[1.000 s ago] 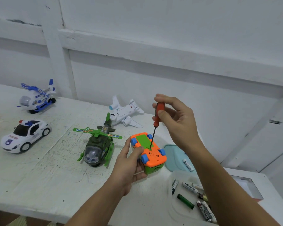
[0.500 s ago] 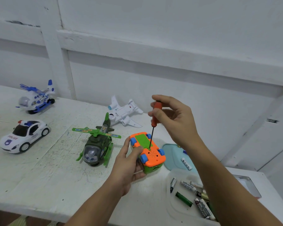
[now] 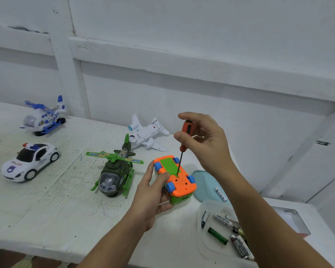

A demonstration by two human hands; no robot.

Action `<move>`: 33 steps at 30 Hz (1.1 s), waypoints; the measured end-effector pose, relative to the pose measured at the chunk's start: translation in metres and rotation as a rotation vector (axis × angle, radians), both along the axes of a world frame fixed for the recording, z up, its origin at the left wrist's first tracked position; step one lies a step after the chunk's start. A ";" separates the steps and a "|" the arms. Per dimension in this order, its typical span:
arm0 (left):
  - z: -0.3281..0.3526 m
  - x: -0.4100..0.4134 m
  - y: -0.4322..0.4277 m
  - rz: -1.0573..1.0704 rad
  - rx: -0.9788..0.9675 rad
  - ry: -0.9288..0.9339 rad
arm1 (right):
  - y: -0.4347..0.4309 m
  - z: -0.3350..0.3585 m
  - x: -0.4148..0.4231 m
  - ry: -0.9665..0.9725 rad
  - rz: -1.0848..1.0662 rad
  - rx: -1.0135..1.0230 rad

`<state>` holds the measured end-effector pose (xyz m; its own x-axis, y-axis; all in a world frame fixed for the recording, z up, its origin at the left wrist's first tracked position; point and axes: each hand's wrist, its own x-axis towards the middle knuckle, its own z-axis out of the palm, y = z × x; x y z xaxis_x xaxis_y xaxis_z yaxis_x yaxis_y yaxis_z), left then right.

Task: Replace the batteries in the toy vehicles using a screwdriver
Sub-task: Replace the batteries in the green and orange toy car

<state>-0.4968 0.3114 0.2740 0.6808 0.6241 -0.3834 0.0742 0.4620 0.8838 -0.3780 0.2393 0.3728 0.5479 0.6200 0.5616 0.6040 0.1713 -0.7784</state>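
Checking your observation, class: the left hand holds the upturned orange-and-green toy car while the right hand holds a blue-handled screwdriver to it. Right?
Not quite: the head view shows a red-handled screwdriver, not blue. The left hand holds the upturned orange-and-green toy car; the right hand holds the screwdriver to it.

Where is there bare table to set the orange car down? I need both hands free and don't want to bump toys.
The near strip of table in front of the police car and green helicopter is bare, as is the gap between them. The right end is crowded: blue lid, battery tub.
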 end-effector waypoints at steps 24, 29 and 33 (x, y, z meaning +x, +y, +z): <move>-0.021 0.003 0.016 -0.029 0.001 -0.089 | 0.000 -0.022 0.035 0.412 -0.023 -0.019; -0.030 -0.004 0.023 -0.012 -0.024 -0.151 | 0.001 -0.044 0.068 0.541 -0.174 -0.152; -0.035 -0.007 0.029 -0.035 -0.034 -0.195 | 0.011 -0.076 0.068 0.546 -0.109 -0.544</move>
<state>-0.5043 0.3400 0.2390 0.7655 0.5873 -0.2627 -0.0803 0.4923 0.8667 -0.3103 0.2502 0.2964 0.7328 0.6580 -0.1733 0.1027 -0.3587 -0.9278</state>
